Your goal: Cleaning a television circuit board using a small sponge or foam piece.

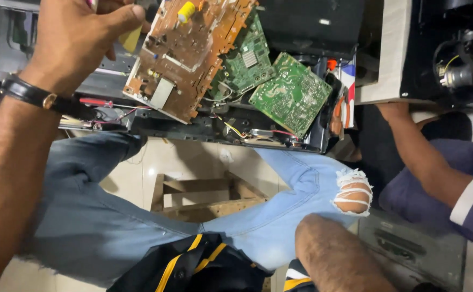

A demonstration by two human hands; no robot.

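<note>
my left hand point(79, 32) was curled around a small yellowish piece point(131, 39) beside the brown circuit board point(185, 54), which leaned tilted on the open chassis point(215, 127) so its parts faced me. my right hand stayed out of view, so i could not tell its state.

A small white rectangular label point(325, 22) is seen on the black panel point(312, 24) at the top centre. Beside the green circuit board point(292, 93), a white, red and blue strip point(349, 86) is seen, possibly a sticker.
</note>
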